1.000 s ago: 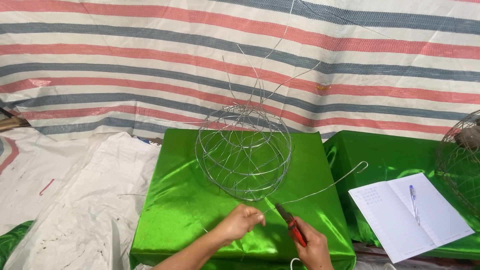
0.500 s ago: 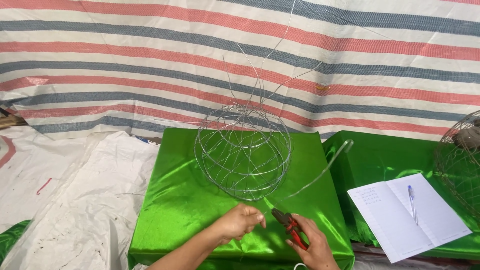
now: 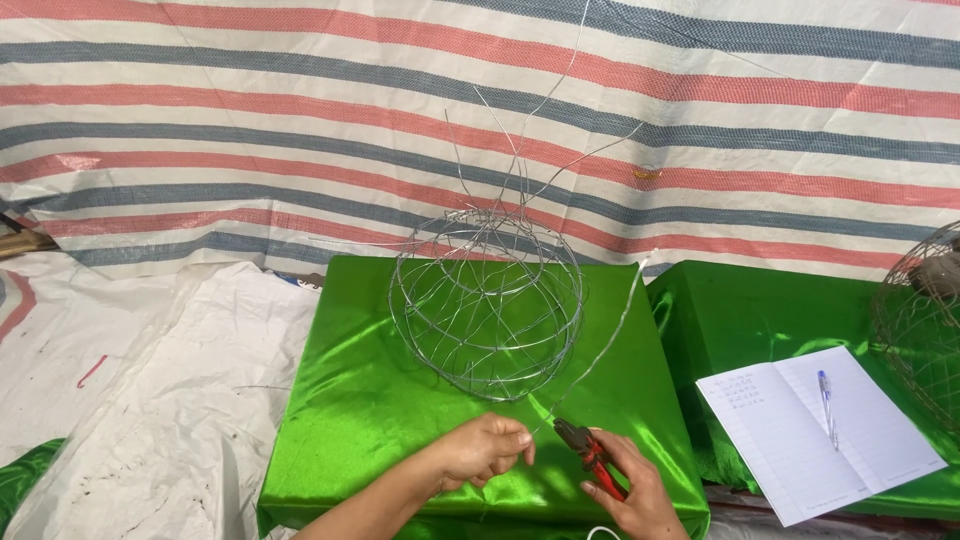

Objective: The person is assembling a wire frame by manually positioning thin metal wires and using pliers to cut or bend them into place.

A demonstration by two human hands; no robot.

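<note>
The loose wire end [image 3: 610,330] now swings up higher; left hand [image 3: 485,450] pinches it beside the wire frame [image 3: 487,305], right hand [image 3: 630,490] grips red pliers [image 3: 592,458] at it

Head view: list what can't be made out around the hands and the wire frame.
- Pliers: the head view shows the red handles partly covered by the right hand; the grip is unclear.
- Left hand: wire at its fingers is too thin to trace.
- Wire frame: strand joints are too fine to see.
- Second frame: cut off by the right edge.
</note>
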